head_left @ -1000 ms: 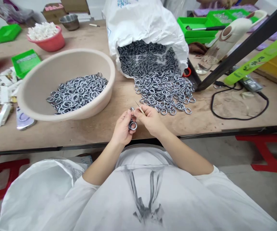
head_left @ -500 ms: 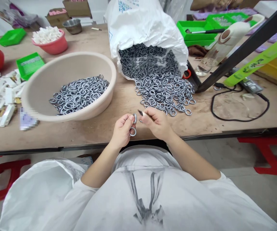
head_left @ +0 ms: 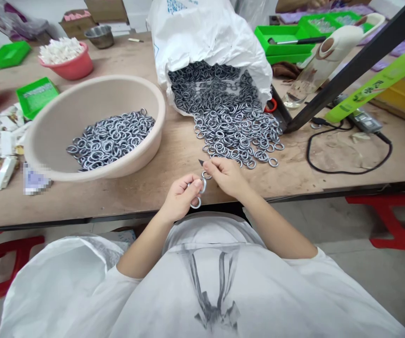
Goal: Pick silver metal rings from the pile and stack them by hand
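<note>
My left hand (head_left: 180,198) is closed on grey metal-looking rings. One ring (head_left: 196,203) hangs below its fingers, and another ring (head_left: 203,186) stands at its fingertips. Up and to the right, my right hand (head_left: 226,177) is closed round a slim tool whose dark pointed tip (head_left: 201,162) sticks out past the thumb; its handle is hidden in the fist. A further ring (head_left: 206,175) is at the right fingertips, close to the left hand's rings. Beyond the hands, loose rings (head_left: 237,136) spill from a white sack (head_left: 209,37) onto the table.
To the left stands a big beige basin (head_left: 93,89) with many rings in it. White pieces (head_left: 7,143) lie farther left. A slanted black post (head_left: 350,70), a clear bottle (head_left: 306,84) and a black cable (head_left: 346,172) occupy the right. A co-worker's hand (head_left: 315,3) shows at the back.
My left hand has moved slightly down and right. A ring now shows at the right fingertips, touching or nearly touching the left hand's rings. The view has shifted a little.
</note>
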Tool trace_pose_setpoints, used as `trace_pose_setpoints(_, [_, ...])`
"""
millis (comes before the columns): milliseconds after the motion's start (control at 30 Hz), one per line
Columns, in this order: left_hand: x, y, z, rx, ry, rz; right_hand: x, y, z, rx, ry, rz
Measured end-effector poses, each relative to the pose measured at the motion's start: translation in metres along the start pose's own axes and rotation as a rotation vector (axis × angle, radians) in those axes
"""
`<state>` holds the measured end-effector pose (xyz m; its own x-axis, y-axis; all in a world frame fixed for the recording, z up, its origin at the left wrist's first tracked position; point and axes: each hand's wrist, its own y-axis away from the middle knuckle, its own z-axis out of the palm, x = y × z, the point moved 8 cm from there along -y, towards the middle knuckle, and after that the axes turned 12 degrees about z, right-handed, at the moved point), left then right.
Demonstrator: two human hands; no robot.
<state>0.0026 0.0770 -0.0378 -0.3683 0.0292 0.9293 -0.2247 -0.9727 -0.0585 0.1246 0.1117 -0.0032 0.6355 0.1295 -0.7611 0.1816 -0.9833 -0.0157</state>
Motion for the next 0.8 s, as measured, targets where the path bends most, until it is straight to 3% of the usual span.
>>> trace_pose_setpoints(233, [0.014, -0.006, -0.025, 0.254, 0.128, 0.007, 0.022, -0.003, 0.015, 0.042, 0.455, 0.179])
trace_pose_setpoints(333, [0.013, -0.004, -0.030, 0.296, 0.136, -0.027, 0.026, -0.004, 0.018, 0.036, 0.394, 0.195])
trace_pose_setpoints(433, [0.029, 0.000, -0.032, 0.328, 0.040, 0.021, 0.019, -0.011, 0.009, 0.064, 0.164, 0.196])
trace_pose_setpoints(500, [0.064, -0.002, -0.037, 0.358, -0.108, 0.197, -0.002, -0.021, -0.002, 0.107, -0.023, 0.140])
trace_pose_setpoints(567, [0.117, -0.002, -0.047, 0.415, -0.350, 0.497, -0.040, -0.033, -0.012, 0.148, -0.157, -0.007])
trace_pose_setpoints(633, [0.175, 0.007, -0.056, 0.551, -0.756, 0.860, -0.082, -0.050, -0.015, 0.165, -0.200, -0.133])
trace_pose_setpoints(667, [0.195, 0.009, -0.057, 0.600, -1.047, 0.969, -0.101, -0.059, -0.013, 0.157, -0.201, -0.173])
trace_pose_setpoints(700, [0.204, 0.002, -0.061, 0.604, -1.313, 0.916, -0.117, -0.069, -0.008, 0.132, -0.190, -0.198])
trace_pose_setpoints(800, [0.197, -0.028, -0.098, 0.478, -1.732, 0.399, -0.132, -0.092, 0.009, 0.071, -0.091, -0.119])
